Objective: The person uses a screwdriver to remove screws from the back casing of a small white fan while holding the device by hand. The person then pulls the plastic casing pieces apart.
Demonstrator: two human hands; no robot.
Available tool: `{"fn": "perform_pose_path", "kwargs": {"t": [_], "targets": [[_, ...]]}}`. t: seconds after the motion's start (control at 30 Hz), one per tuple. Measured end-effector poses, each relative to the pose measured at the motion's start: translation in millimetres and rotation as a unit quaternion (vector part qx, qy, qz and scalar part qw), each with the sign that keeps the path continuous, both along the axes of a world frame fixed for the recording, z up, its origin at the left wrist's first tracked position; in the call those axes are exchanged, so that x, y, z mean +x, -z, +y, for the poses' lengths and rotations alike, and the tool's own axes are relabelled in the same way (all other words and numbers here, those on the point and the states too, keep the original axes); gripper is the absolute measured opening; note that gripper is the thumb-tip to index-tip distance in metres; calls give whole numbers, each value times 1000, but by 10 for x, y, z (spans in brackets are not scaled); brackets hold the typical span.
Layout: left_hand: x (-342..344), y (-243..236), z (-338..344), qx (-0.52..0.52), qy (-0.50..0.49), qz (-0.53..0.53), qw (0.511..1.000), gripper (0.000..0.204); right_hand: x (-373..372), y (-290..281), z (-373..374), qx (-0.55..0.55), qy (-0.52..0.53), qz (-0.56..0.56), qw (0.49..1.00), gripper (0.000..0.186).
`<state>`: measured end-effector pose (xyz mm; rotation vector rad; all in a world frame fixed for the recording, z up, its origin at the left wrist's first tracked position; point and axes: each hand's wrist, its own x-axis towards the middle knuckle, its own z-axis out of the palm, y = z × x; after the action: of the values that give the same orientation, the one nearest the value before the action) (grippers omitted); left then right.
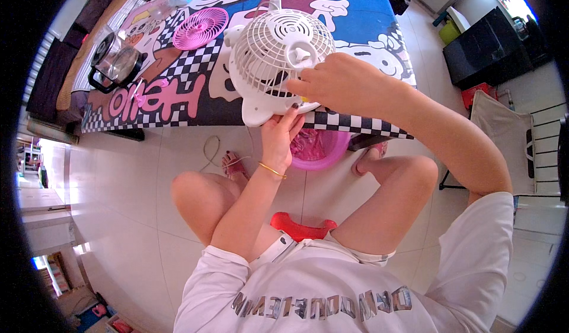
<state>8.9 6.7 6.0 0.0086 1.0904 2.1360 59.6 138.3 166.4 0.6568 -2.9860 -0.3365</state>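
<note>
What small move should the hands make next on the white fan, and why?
Probably steady the fan and work the grille loose. The right hand already rests on the rim of the white fan, fingers at the grille edge, while the left hand props its base from below. A pink grille lies detached on the table.

so the bed [355, 13] runs across the far side, covered in a loud cartoon sheet with blue, red and black-and-white checks. On it: a white fan [278, 57] sitting tilted at the near edge about the middle, a pink fan grille [203, 28] lying flat just left and farther back, and a glass blender jug with black handle [114, 62] over at the left. Some clear plastic stuff sits at the far left corner, can't tell what. Nearer, the white tiled floor [130, 202] has a pink basin [320, 149] just under the bed edge, a thin white cord [210, 152] to its left, and a red stool [299, 226]
</note>
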Motion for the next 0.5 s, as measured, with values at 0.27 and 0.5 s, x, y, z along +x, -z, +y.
{"fn": "perform_pose_path", "kwargs": {"t": [0.27, 0.5], "targets": [[11, -25, 12, 3, -4, -2, 1000, 18, -33, 173, 26, -198, 285, -27, 937, 25], [2, -13, -1, -4, -8, -5, 1000, 18, 58, 7, -11, -240, 281, -92, 925, 22]]}}
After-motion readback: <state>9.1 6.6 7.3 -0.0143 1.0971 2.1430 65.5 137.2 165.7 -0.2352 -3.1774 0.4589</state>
